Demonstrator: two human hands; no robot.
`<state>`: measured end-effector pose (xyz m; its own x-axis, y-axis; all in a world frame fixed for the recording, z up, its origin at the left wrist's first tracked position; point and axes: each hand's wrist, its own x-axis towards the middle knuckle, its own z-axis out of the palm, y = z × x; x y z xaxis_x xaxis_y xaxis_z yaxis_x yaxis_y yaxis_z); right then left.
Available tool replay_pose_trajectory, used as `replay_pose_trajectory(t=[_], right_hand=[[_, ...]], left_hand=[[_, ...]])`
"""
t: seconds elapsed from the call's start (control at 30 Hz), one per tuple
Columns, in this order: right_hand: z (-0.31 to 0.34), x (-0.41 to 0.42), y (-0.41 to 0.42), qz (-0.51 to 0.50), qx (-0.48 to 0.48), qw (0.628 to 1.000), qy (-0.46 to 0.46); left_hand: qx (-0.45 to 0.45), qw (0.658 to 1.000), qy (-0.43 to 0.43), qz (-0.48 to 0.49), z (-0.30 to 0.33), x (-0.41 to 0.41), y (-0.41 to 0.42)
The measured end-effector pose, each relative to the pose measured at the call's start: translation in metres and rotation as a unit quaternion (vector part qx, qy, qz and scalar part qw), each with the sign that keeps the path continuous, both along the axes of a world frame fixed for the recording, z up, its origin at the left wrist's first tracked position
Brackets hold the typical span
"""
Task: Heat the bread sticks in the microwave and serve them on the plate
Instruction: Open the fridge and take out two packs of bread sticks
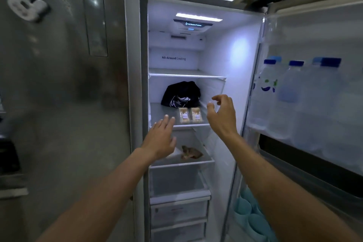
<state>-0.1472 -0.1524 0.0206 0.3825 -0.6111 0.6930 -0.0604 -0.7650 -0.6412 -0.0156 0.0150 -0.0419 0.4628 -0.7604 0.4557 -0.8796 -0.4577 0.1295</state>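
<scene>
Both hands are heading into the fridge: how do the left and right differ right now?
The left hand is lower, with straight fingers at the front edge of the shelf; the right hand is higher, with curled fingers. The left is left of the two bread stick packs, the right is to their right. Both hold nothing.

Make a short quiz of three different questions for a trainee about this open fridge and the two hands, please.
1. True or false: the right hand already grips a bread stick pack.
2. What lies directly behind the two packs on the shelf? A) black bag B) green plate C) water bottle
3. Fill in: the water bottles stand in the fridge ____.

Key: 1 false, both hands hold nothing; the left hand is flat and open. 2 A, the black bag. 3 door.
</scene>
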Motion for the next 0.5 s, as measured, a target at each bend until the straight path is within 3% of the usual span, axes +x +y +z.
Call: replay_pose_trajectory(t=[0.5], right_hand=[[-0.086, 0.181, -0.190, -0.065, 0.193, 0.969, 0.143]], left_hand=[[-0.031, 0.982, 0.178, 0.048, -0.023, 0.149, -0.195]])
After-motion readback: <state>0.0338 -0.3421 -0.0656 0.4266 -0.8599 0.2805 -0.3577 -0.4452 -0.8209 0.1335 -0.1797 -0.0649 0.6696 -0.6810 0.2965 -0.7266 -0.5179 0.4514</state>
